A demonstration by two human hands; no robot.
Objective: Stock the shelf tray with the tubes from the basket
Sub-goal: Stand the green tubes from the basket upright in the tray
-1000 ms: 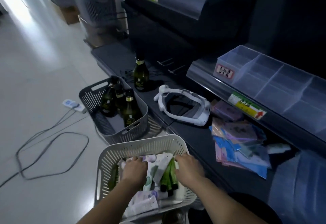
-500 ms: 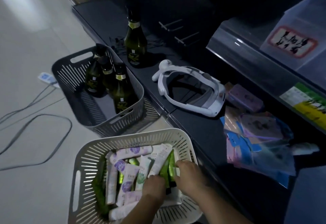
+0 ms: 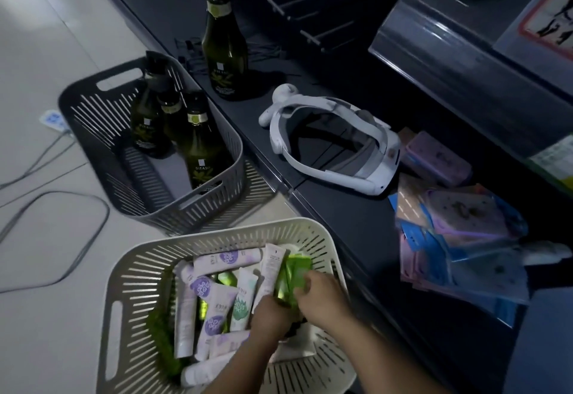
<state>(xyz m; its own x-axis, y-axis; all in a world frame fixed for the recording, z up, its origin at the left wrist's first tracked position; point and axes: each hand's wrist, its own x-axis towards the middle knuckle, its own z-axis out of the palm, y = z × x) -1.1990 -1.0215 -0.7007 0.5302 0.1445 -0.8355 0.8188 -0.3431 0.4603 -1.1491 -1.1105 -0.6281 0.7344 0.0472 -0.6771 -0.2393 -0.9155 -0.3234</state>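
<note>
Pick-up step: left hand and right hand, fingers curled, seem to grip green plastic tubes inside the white slotted plastic basket; next needs lifting them to the clear shelf tray.

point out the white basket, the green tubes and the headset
white basket (image 3: 223, 231), head view, far rim
green tubes (image 3: 297, 268), head view, flat crimped end
headset (image 3: 383, 170), head view, front housing
</note>
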